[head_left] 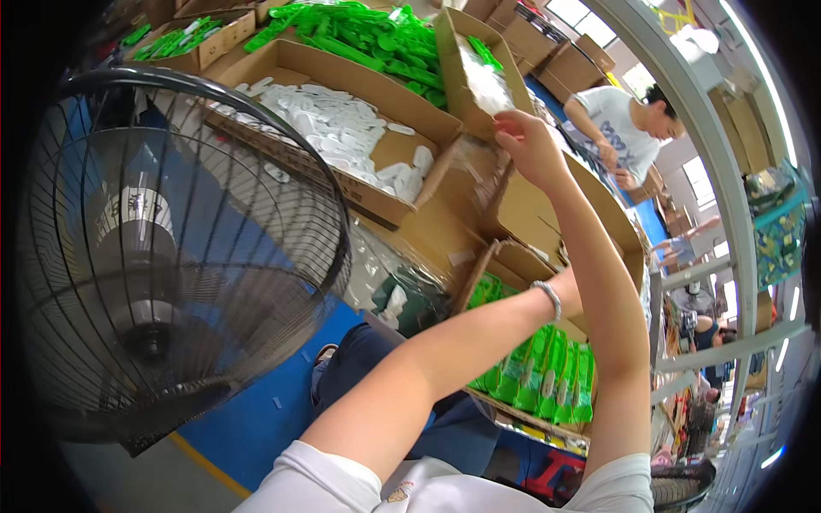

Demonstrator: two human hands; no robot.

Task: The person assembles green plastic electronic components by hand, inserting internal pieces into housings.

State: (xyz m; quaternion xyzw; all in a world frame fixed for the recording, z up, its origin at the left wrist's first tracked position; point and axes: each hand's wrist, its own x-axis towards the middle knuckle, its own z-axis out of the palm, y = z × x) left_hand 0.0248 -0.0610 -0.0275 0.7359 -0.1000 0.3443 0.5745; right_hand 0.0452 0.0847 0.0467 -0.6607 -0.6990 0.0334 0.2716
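My right hand (528, 147) reaches far forward, at the near end of a narrow cardboard box (457, 64) that holds clear plastic bags (484, 84) and a few green pieces. Its thumb and fingers are apart and bent a little, with nothing visible between them. Lower down, my left hand (564, 289), with a beaded bracelet (548, 301) at the wrist, passes behind my right forearm. Its fingers are hidden there, above a carton of upright green packets (543, 372). An open cardboard box (556, 201) stands just beyond it.
A large black fan (184, 248) takes up the left side. Beyond it, a cardboard tray (376, 205) holds white oval plastic parts (321, 120). Bright green plastic parts (368, 38) are heaped behind. A co-worker (624, 128) works across at the right, near a metal frame post (714, 141).
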